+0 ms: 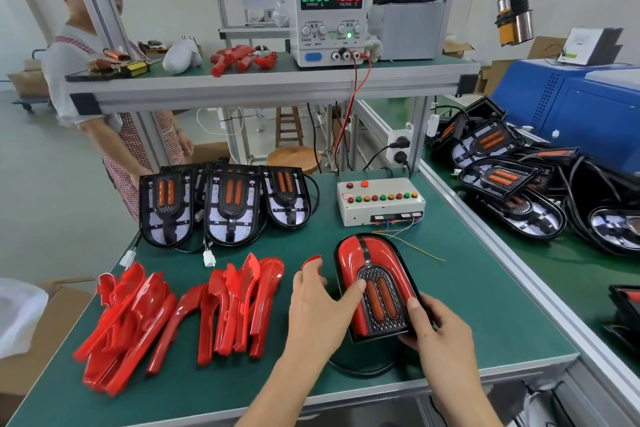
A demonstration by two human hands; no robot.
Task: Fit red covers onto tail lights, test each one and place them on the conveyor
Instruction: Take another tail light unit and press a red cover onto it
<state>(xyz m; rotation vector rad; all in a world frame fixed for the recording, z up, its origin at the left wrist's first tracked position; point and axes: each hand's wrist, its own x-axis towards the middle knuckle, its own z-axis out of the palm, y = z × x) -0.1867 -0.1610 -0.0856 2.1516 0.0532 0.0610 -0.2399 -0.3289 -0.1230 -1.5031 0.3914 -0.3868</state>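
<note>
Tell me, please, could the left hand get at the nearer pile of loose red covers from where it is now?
Probably yes: the left hand rests on the tail light, and the red covers lie just to its left on the green mat, with nothing between them.

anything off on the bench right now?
Mostly tidy. The loose red covers lie in a jumbled overlapping heap at the front left, and thin coloured wires trail loose from the button box.
</note>
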